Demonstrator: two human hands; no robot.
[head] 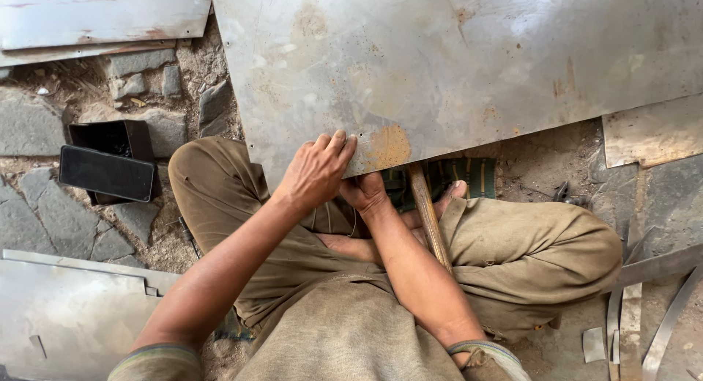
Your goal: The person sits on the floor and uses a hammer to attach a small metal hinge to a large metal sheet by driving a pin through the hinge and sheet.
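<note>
Rusty metal sheet (454, 66): left hand (316, 172) grips its near edge, right hand (364, 192) pinches it from beneath.

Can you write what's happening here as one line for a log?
left hand: fingers on sheet edge | right hand: under sheet edge, grip hidden | stick: on lap | phone: on black box

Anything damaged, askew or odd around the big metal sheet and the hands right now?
Rust patches mark the large grey metal sheet, heaviest by the left hand gripping its near edge. The right hand sits under that edge. A brown wooden handle lies across the lap. Thin cut metal strips lie scattered at right.
</note>
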